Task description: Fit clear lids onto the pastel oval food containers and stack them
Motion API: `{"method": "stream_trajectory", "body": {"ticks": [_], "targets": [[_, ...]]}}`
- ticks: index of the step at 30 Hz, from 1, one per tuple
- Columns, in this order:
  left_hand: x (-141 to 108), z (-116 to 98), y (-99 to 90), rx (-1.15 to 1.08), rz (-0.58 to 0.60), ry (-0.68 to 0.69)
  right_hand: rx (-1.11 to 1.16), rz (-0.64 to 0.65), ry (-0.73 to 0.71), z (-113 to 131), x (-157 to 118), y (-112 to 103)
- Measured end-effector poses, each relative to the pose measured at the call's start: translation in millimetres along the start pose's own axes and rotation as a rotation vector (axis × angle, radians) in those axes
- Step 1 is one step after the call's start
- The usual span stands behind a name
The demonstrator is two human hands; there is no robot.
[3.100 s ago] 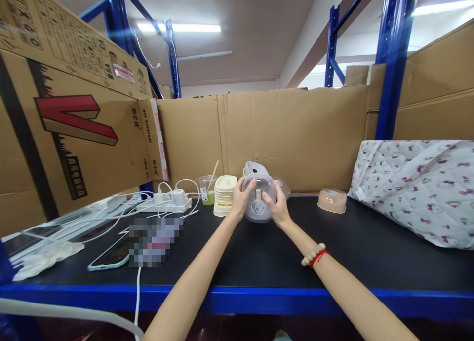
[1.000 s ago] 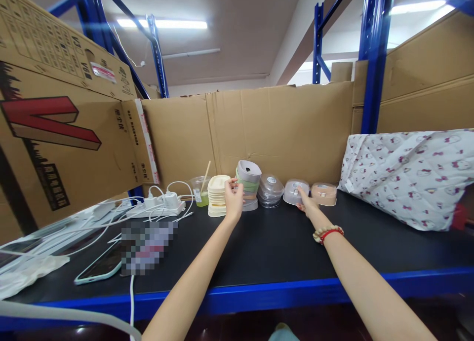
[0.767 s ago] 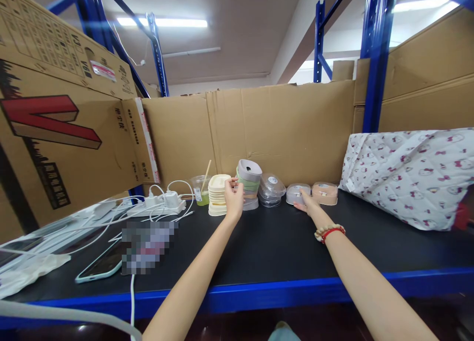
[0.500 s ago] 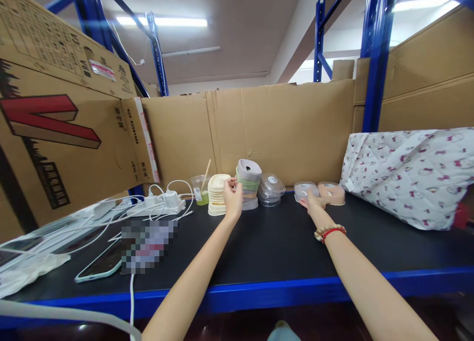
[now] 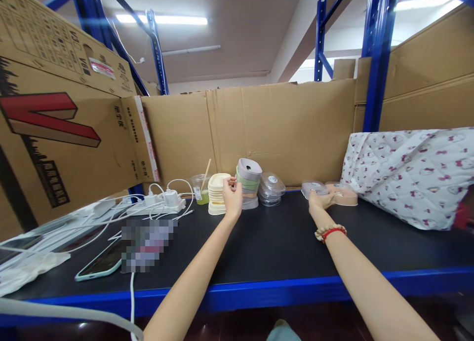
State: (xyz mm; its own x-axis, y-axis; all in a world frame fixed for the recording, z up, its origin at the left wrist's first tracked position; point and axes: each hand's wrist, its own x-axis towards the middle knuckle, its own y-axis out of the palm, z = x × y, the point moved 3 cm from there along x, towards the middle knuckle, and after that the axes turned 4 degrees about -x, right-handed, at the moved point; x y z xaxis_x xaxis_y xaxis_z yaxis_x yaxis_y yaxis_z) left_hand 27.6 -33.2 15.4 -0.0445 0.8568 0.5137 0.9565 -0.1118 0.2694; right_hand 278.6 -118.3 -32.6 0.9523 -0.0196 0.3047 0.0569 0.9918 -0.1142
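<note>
Head view. A lilac clear-topped container (image 5: pixel 314 187) and a peach clear-topped container (image 5: pixel 347 196) are set side by side at the right rear of the black shelf surface (image 5: pixel 274 237). Two pieces are judged to be covered and set out, whereas a leaning multicoloured stack of bases (image 5: pixel 249 172) and a stack of clear lids (image 5: pixel 271 191) are apparently left unpaired. The right hand (image 5: pixel 320 199) is laid at the fronts of both containers; its fingers are extended and seemingly wide, with no closed grip shown, though the tips are partly hidden. The left hand (image 5: pixel 233 197) is placed between the cream stack (image 5: pixel 217 195) and the multicoloured stack; its fingers are curled and narrow, and whether anything is pinched cannot be told. Room on the right is judged to be limited by a patterned quilted bag (image 5: pixel 407 175), seen just beside the peach container. The left side is occupied by a cup of green liquid (image 5: pixel 202 197), a power strip (image 5: pixel 155 208) and a phone (image 5: pixel 99 263); the rear is closed off by a cardboard panel (image 5: pixel 289 129).
</note>
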Motion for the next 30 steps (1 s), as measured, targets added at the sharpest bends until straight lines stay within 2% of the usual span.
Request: {"method": "stream_trajectory", "body": {"ticks": [2,3,4,6,9,12,16,19,23,30], "targets": [[1.7,1.2,-2.2,0.092,-0.018,0.059,0.015,-0.028,0.01,3.7,-4.1,-1.3],[2.5,1.3,-3.5,0.148,-0.031,0.101,0.035,-0.04,-0.028,7.6,-7.1,-1.6],[3.2,1.1,-4.9,0.212,-0.044,0.146,0.064,-0.047,-0.117,13.3,-10.9,-1.3],[4.5,1.0,-7.7,0.352,-0.062,0.217,0.131,-0.056,-0.397,27.3,-22.0,0.6],[7.7,3.3,-12.7,0.56,-0.073,0.214,0.173,-0.023,-0.81,44.6,-47.1,7.1],[11.5,6.0,-20.0,0.704,-0.107,0.147,0.132,0.093,-1.001,52.7,-72.8,16.1],[15.2,9.0,-29.2,0.829,-0.148,0.039,0.043,0.293,-1.078,55.0,-96.5,25.4],[17.5,13.8,-33.9,0.837,-0.154,-0.057,0.006,0.387,-1.096,53.8,-103.6,28.6],[22.5,19.1,-38.3,0.784,-0.149,-0.112,-0.015,0.427,-1.074,52.0,-103.1,30.1],[29.3,19.0,-39.2,0.667,-0.087,-0.037,-0.018,0.417,-1.085,53.4,-102.5,29.0]]}}
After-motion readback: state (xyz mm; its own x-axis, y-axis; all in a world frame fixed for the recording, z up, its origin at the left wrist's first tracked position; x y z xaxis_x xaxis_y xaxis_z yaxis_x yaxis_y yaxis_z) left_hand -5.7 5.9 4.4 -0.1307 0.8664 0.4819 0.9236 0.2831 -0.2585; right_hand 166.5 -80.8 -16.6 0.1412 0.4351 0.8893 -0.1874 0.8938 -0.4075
